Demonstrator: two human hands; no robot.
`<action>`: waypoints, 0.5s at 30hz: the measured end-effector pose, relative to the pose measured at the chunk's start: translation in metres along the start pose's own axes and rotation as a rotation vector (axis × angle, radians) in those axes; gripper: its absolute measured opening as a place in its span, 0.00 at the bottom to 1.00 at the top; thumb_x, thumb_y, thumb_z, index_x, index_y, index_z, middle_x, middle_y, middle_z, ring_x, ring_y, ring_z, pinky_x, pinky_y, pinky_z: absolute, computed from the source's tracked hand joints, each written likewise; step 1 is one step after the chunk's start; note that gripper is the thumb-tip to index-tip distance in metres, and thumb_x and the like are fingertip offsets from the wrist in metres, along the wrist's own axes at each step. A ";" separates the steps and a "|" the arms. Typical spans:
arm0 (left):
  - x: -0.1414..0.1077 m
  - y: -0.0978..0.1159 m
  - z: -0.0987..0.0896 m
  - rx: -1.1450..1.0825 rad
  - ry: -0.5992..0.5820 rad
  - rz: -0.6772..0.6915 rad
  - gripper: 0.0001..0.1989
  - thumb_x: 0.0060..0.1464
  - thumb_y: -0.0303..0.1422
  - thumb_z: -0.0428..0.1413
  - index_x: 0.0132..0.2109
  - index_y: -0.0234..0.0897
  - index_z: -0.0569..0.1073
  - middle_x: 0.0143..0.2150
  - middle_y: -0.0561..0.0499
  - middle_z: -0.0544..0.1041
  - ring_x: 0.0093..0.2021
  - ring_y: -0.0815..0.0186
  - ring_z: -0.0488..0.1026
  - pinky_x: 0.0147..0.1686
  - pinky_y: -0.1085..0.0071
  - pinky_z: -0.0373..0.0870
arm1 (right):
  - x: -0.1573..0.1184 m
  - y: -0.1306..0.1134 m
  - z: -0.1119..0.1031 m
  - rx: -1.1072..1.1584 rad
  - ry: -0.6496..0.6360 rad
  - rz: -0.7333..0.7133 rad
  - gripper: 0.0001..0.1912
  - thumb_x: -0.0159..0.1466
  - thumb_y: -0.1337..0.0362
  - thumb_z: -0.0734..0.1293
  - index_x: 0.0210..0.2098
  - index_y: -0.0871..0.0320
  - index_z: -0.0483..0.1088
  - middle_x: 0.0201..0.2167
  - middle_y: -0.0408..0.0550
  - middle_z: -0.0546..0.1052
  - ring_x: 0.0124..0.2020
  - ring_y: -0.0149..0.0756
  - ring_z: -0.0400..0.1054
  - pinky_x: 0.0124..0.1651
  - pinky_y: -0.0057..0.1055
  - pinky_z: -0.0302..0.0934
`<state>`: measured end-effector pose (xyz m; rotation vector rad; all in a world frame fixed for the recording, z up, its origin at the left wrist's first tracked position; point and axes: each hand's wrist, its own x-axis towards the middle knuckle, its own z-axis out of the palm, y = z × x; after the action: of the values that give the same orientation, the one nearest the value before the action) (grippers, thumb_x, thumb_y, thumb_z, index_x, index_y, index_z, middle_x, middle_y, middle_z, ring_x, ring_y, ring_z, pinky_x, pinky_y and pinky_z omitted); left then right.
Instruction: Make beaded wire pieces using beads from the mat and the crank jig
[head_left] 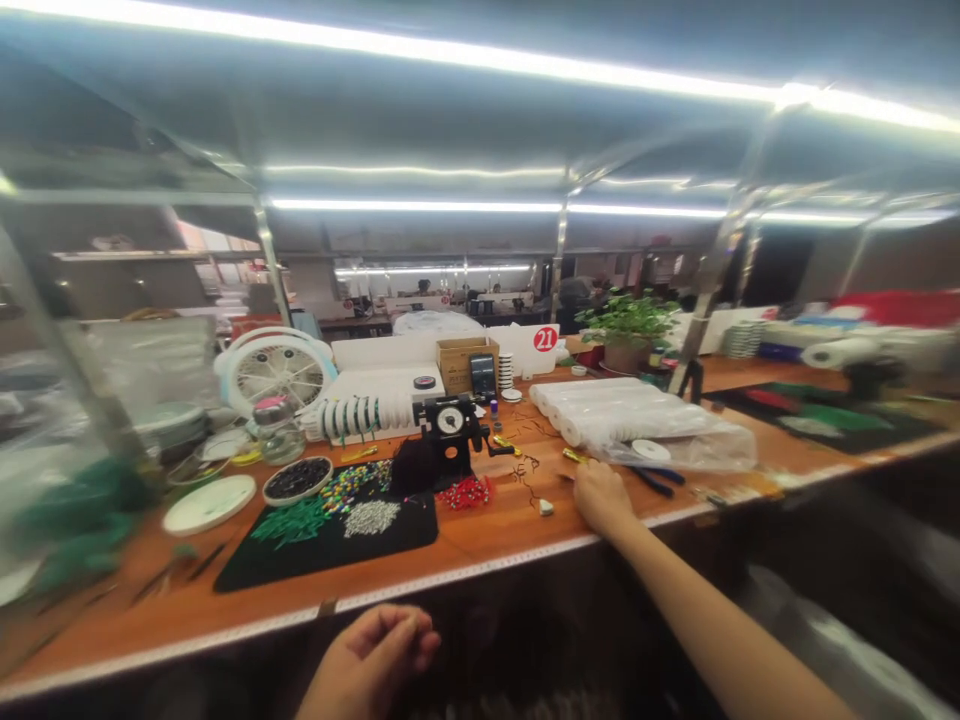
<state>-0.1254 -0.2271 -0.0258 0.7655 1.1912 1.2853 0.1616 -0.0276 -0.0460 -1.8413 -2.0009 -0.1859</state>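
Observation:
My left hand hovers in front of the table edge, fingers curled with thumb and index finger pressed together; I cannot make out anything between them. Over the tabletop, my right hand is closed, its fingertips mostly turned away, and what it grips is hidden. Just beyond those fingers lies a small yellow-handled tool. A little white piece rests left of the right hand, with dark thread scraps behind it. Blue-handled pliers lie to the right.
A black mat bears green, silver and multicoloured small pieces, with red ones beside it. Behind stands a black device with a round dial and white spools. Plastic-wrapped white rolls lie at right; metal posts rise from the bench.

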 end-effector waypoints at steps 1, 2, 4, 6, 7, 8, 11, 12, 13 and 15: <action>-0.003 0.002 0.002 0.008 0.018 0.021 0.10 0.42 0.35 0.65 0.31 0.33 0.76 0.29 0.50 0.76 0.32 0.68 0.72 0.33 0.79 0.67 | -0.004 -0.005 -0.001 0.021 0.001 -0.002 0.12 0.61 0.76 0.55 0.33 0.69 0.69 0.35 0.64 0.71 0.40 0.47 0.65 0.39 0.36 0.56; -0.005 0.003 0.004 0.015 0.030 0.042 0.10 0.43 0.35 0.64 0.31 0.33 0.76 0.29 0.50 0.76 0.32 0.68 0.72 0.33 0.79 0.67 | -0.010 -0.013 -0.003 0.048 0.002 -0.008 0.11 0.61 0.75 0.55 0.33 0.69 0.68 0.35 0.64 0.71 0.40 0.47 0.65 0.40 0.36 0.56; -0.008 0.002 0.006 0.038 0.048 0.082 0.09 0.46 0.35 0.62 0.31 0.33 0.76 0.29 0.50 0.76 0.33 0.67 0.73 0.34 0.79 0.68 | -0.029 -0.035 -0.010 0.132 -0.006 -0.047 0.11 0.64 0.72 0.53 0.35 0.67 0.66 0.35 0.61 0.71 0.38 0.43 0.66 0.40 0.34 0.56; -0.009 0.000 0.007 0.068 0.071 0.122 0.09 0.48 0.36 0.61 0.31 0.33 0.76 0.30 0.49 0.77 0.34 0.66 0.73 0.35 0.77 0.68 | -0.057 -0.064 -0.020 0.305 -0.061 -0.133 0.11 0.66 0.65 0.52 0.36 0.62 0.64 0.31 0.51 0.71 0.32 0.36 0.66 0.37 0.28 0.57; -0.010 -0.002 0.008 0.088 0.083 0.142 0.09 0.49 0.36 0.60 0.32 0.33 0.76 0.31 0.48 0.77 0.34 0.66 0.73 0.36 0.76 0.68 | -0.074 -0.079 -0.026 0.567 -0.147 -0.198 0.13 0.67 0.62 0.52 0.34 0.60 0.63 0.28 0.47 0.70 0.29 0.34 0.65 0.34 0.27 0.57; -0.010 -0.003 0.008 0.108 0.094 0.161 0.09 0.49 0.36 0.60 0.32 0.33 0.76 0.31 0.48 0.78 0.34 0.65 0.74 0.36 0.76 0.68 | -0.090 -0.093 -0.032 0.803 -0.268 -0.235 0.15 0.67 0.58 0.52 0.30 0.58 0.62 0.24 0.44 0.68 0.26 0.32 0.63 0.31 0.26 0.56; -0.014 -0.004 0.010 0.137 0.117 0.171 0.10 0.48 0.36 0.60 0.32 0.32 0.76 0.31 0.46 0.78 0.34 0.64 0.74 0.37 0.74 0.69 | -0.131 -0.126 -0.044 1.247 -0.616 -0.236 0.20 0.64 0.51 0.56 0.22 0.58 0.59 0.19 0.40 0.62 0.22 0.29 0.56 0.27 0.25 0.52; -0.016 -0.003 0.011 0.128 0.120 0.165 0.10 0.48 0.36 0.60 0.32 0.32 0.76 0.30 0.47 0.78 0.33 0.64 0.74 0.36 0.74 0.69 | -0.140 -0.133 -0.045 1.323 -0.678 -0.221 0.21 0.63 0.50 0.57 0.21 0.58 0.59 0.18 0.40 0.61 0.21 0.28 0.54 0.26 0.25 0.51; -0.017 -0.003 0.012 0.108 0.120 0.159 0.10 0.48 0.36 0.60 0.32 0.32 0.75 0.29 0.47 0.78 0.32 0.65 0.74 0.35 0.74 0.69 | -0.147 -0.137 -0.044 1.373 -0.714 -0.202 0.22 0.62 0.49 0.57 0.20 0.58 0.58 0.18 0.39 0.59 0.21 0.27 0.52 0.25 0.25 0.49; -0.019 -0.002 0.013 0.057 0.112 0.152 0.10 0.47 0.36 0.61 0.32 0.32 0.75 0.28 0.48 0.77 0.30 0.66 0.73 0.33 0.74 0.69 | -0.153 -0.143 -0.041 1.422 -0.747 -0.168 0.24 0.61 0.47 0.58 0.19 0.59 0.59 0.17 0.39 0.58 0.21 0.26 0.50 0.25 0.25 0.47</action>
<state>-0.1104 -0.2433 -0.0200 0.8481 1.2843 1.4400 0.0367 -0.2007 -0.0426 -0.7731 -1.7297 1.6215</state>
